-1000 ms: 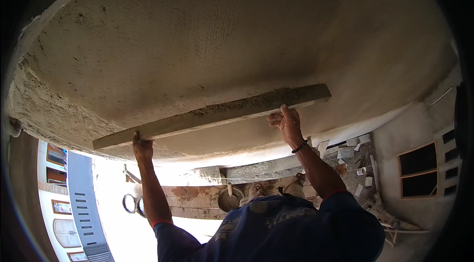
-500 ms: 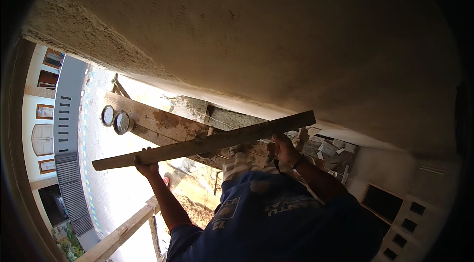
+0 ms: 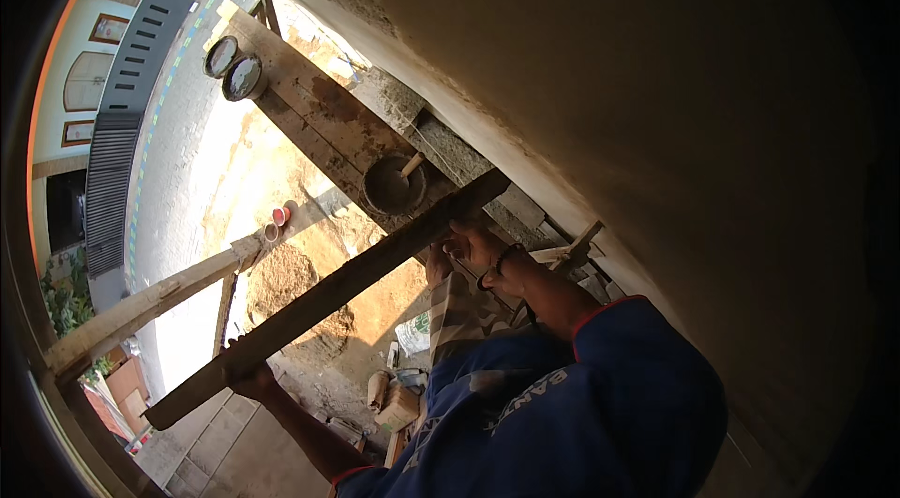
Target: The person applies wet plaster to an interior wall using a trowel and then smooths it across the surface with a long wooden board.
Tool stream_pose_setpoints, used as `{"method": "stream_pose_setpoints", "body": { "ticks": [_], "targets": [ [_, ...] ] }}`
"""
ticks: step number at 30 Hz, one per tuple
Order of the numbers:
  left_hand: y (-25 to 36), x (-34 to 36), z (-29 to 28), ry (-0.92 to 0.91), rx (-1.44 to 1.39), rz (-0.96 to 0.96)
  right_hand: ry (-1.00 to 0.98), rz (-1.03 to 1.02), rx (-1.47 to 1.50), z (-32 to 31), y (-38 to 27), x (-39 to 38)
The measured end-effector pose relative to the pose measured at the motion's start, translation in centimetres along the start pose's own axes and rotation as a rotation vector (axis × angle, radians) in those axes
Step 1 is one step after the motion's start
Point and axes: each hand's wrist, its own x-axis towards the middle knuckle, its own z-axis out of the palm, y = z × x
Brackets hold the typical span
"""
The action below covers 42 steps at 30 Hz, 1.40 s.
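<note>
A long, narrow wooden straightedge board (image 3: 328, 287) slants across in front of me, its lower end at the left and its upper end near the wall. My left hand (image 3: 246, 376) is wrapped round the board towards its lower end. Higher up, my right hand (image 3: 476, 247) is closed at the board's near edge, with its fingers partly hidden. A dark band circles my right wrist. Just beyond the board, a round bucket of mortar (image 3: 394, 187) stands on the planks with a wooden-handled tool (image 3: 411, 165) in it.
The plastered wall (image 3: 600, 123) rises close on my right. Scaffold planks (image 3: 319, 113) run ahead, with two more buckets (image 3: 244, 76) at their left edge. A wooden rail (image 3: 159, 301) crosses at left. Below lie a sand heap (image 3: 286, 287) and a white sack (image 3: 412, 334).
My view has turned, bringing the mortar bucket into sight. The board has tilted more steeply, its left end coming lower and nearer. Both hands stay at it.
</note>
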Motion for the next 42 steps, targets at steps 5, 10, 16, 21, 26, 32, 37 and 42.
{"method": "stream_pose_setpoints", "body": {
  "ticks": [5,10,16,21,26,32,37,42],
  "targets": [
    [0.0,-2.7,-2.6,-0.062,-0.069,0.028,0.102,0.099,-0.178,0.7,1.1,9.0],
    [-1.6,-2.6,-5.5,0.291,-0.022,0.233,0.349,0.24,-0.587,-2.1,0.6,18.5],
    [-8.3,1.6,0.3,0.357,0.326,0.419,0.692,-0.177,-2.248,-10.3,-6.6,30.5],
    [-11.0,2.4,0.7,0.334,0.482,0.479,0.459,0.014,-2.552,-9.7,-8.7,38.0],
    [-13.2,4.1,2.7,0.135,0.469,0.411,0.438,0.075,-2.823,-11.6,-6.9,41.8],
    [-15.6,4.3,4.4,0.23,0.482,0.416,0.154,0.033,-2.579,-8.4,-3.8,34.9],
    [-17.6,3.4,5.8,0.213,0.344,0.411,0.153,0.032,-2.33,-2.9,-4.5,24.1],
    [-20.3,1.9,4.3,0.304,0.267,0.427,0.003,-0.462,-1.983,4.7,-4.8,10.2]
  ]
}}
